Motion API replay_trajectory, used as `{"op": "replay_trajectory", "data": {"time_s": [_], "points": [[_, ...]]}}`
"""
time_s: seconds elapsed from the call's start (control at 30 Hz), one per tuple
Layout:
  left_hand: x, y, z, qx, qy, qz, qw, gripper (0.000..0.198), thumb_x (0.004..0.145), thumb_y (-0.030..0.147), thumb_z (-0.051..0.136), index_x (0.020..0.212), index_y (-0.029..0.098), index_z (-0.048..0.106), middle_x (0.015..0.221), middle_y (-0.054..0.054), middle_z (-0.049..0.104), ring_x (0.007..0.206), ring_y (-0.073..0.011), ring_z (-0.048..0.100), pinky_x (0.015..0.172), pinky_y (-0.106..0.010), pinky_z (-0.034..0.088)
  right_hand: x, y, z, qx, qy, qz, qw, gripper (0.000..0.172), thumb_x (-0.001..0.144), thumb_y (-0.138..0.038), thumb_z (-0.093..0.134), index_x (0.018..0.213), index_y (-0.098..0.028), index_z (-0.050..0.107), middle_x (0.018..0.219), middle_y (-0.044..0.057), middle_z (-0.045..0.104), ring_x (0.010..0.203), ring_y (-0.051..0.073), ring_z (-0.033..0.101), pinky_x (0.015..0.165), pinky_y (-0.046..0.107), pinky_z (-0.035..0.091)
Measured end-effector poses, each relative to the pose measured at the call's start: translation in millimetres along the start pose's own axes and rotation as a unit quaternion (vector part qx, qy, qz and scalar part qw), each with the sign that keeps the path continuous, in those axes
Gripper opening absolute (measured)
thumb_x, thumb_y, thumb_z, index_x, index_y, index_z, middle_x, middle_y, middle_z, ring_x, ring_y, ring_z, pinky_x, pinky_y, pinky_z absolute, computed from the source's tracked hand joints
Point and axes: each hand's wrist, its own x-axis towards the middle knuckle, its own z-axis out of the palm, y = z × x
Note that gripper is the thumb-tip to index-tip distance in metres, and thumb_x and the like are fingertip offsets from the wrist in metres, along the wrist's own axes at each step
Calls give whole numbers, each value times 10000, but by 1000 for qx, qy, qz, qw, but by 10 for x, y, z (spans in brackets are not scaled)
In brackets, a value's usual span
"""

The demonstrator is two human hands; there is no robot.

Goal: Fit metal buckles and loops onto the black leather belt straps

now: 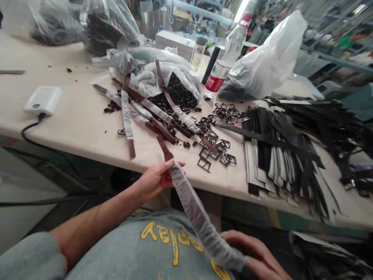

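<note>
A brown strap (201,221) wrapped in thin whitish film stretches diagonally between my hands, in front of my shirt. My left hand (159,175) pinches its upper part between thumb and fingers, just below the bare brown end. Lower right, my right hand (253,252) is closed around the wrapped lower end, which its fingers partly hide. Beyond my left hand, several similar wrapped brown straps (127,116) lie crossed on the table. Metal buckles (204,165) and small dark loops (186,144) are scattered beside them.
The pale table (78,128) has its front edge close to my hands. A stack of black strips (271,144) overhangs it at right. Behind stand a plastic bottle (221,70), a bag of black loops (182,89) and another plastic bag (271,58). A white box with a cable (43,100) lies left.
</note>
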Motion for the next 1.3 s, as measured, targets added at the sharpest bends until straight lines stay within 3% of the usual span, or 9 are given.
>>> {"op": "replay_trajectory", "data": {"time_s": [0.13,0.27,0.33,0.4,0.53,0.7,0.9,1.13,1.3], "points": [[5,-104,3,66,-27,43,997,459,786,502,832,1035,119,787,873,-106,761,733,-168,706,615,-223,590,93,0,-125,101,100,-34,989,590,944,-685,363,1143,-322,785,1284,166,717,1237,358,656,1121,541,485],[0,-298,78,106,-45,9,993,577,722,595,847,1045,122,780,925,-112,757,772,-175,692,635,-233,563,382,-384,160,-7,27,-58,998,626,911,-663,545,1373,-251,631,1442,149,616,1357,345,553,1204,574,378],[-11,-401,133,110,-54,-14,992,594,712,610,846,1046,124,775,904,-101,745,774,-174,682,656,-243,555,539,-612,461,-43,-11,-69,997,587,940,-609,550,1376,-218,595,1352,138,667,1243,300,622,1096,478,484],[-24,-482,166,117,-67,-33,990,599,710,617,843,1042,123,770,852,-80,722,758,-167,664,674,-253,544,670,-761,748,-17,-26,-75,997,492,974,-596,500,1174,-173,652,1008,83,742,906,211,697,846,348,561],[-34,-536,131,145,-52,-40,987,559,700,583,855,1001,121,766,848,-57,694,730,-132,611,648,-225,484,787,-783,1021,43,-23,-64,997,481,988,-623,456,878,-172,579,632,-27,594,508,97,537,526,237,443],[-34,-487,57,176,7,27,984,391,669,372,886,942,147,717,888,-31,698,734,-120,576,620,-217,441,738,-722,964,22,-21,-42,999,490,984,-637,451,803,-188,526,572,-50,551,442,72,477,450,213,371],[-18,-518,33,168,-13,-10,986,337,660,333,882,872,136,707,793,-14,680,620,-87,537,586,-214,425,682,-732,929,21,-29,-37,999,485,991,-627,442,806,-188,533,544,-55,534,424,69,458,441,209,354],[0,-420,-42,183,6,3,983,336,706,404,860,764,121,688,695,-41,682,553,-103,583,501,-196,453,598,-690,897,41,-56,-16,997,505,975,-644,465,760,-190,513,522,-55,506,439,71,429,450,211,336],[-26,-381,-149,168,3,-50,985,416,729,489,848,739,102,698,614,-66,676,486,-100,583,481,-179,487,534,-674,799,88,-92,26,992,536,927,-689,517,752,-183,520,506,-67,475,409,49,358,410,197,252]]}}
